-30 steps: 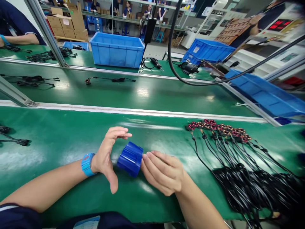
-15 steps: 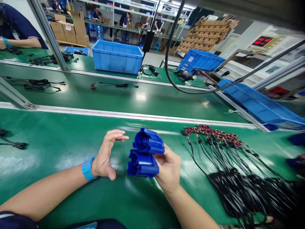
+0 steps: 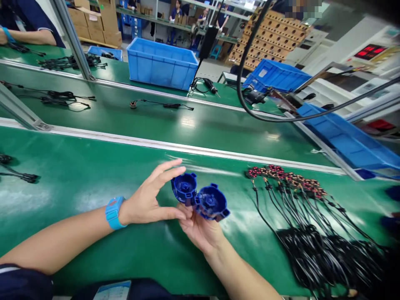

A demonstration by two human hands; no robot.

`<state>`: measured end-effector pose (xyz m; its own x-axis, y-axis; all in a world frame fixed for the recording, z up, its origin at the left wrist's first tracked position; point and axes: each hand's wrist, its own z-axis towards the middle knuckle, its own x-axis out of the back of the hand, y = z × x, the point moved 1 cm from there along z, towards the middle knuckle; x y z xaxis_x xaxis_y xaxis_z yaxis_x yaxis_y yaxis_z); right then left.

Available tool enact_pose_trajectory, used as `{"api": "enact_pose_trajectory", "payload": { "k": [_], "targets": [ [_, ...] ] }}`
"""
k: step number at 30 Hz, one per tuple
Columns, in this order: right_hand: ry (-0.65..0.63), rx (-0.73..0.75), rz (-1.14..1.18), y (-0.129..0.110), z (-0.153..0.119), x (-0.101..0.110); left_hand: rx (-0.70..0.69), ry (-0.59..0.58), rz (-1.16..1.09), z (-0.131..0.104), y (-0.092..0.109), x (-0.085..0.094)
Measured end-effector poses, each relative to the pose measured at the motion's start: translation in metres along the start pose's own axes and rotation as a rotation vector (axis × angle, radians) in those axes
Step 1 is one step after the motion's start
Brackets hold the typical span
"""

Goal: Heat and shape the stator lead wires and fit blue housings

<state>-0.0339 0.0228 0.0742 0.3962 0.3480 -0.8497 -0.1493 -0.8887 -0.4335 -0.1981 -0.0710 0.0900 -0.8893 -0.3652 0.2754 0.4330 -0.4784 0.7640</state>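
Observation:
Two dark blue round plastic housings, a left one [image 3: 185, 186] and a right one [image 3: 211, 201], sit side by side with their hollow ends tilted up toward me. My right hand [image 3: 203, 231] grips both from below. My left hand [image 3: 156, 191], a blue band on its wrist, is open at the left housing. Its fingertips reach that housing's upper left rim, and its thumb lies by my right fingers; whether it touches the housing I cannot tell. To the right lie several copper-wound coil parts [image 3: 289, 179] with black cables [image 3: 312, 250] bundled toward me.
Beyond a metal rail [image 3: 150, 148] runs a green belt [image 3: 150, 125] carrying a single coil with cable [image 3: 159, 105]. Blue bins [image 3: 162, 62] stand behind it. A black cable loop [image 3: 240, 83] hangs at the upper right. A co-worker's arm [image 3: 31, 37] rests at the far left.
The two housings have turned from sideways, one above the other, to side by side with hollow ends up. My left hand has moved right, up to them. The view has shifted slightly.

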Motion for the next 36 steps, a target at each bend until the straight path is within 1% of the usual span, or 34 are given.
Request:
{"api": "enact_pose_trajectory", "payload": {
  "k": [2,5,7,9,15,18,23,26,28,30,32,36],
  "targets": [
    [0.047,-0.021,0.028,0.004,0.002,-0.002,0.07,-0.018,-0.05,0.001,0.001,-0.001],
    [0.113,-0.031,0.063,0.009,0.005,-0.002,0.213,0.011,-0.104,0.001,0.004,-0.002],
    [0.125,-0.017,0.055,0.011,0.006,0.0,0.28,0.031,-0.154,0.001,0.004,-0.003],
    [0.113,0.011,0.021,0.012,0.007,0.001,0.317,0.046,-0.238,0.001,0.004,-0.003],
    [0.007,0.061,-0.099,0.012,0.006,0.002,0.422,0.04,-0.494,0.0,0.002,-0.002],
    [-0.05,0.058,-0.132,0.011,0.005,0.002,0.456,0.022,-0.558,0.0,0.005,-0.001],
    [-0.175,0.049,-0.198,0.01,0.006,0.005,0.472,-0.029,-0.656,-0.001,0.007,0.0],
    [-0.238,0.081,-0.237,0.007,0.008,0.005,0.5,-0.051,-0.728,-0.002,0.007,0.001],
    [-0.257,0.12,-0.268,0.005,0.008,0.004,0.51,-0.042,-0.777,-0.002,0.008,0.002],
    [-0.254,0.156,-0.3,0.002,0.008,0.002,0.519,-0.011,-0.802,-0.001,0.007,0.003],
    [-0.247,0.17,-0.326,0.001,0.008,0.0,0.556,0.055,-0.768,0.0,0.006,0.004],
    [-0.272,0.125,-0.316,0.004,0.006,0.0,0.673,0.26,-0.536,0.001,-0.006,0.008]
  ]
}}
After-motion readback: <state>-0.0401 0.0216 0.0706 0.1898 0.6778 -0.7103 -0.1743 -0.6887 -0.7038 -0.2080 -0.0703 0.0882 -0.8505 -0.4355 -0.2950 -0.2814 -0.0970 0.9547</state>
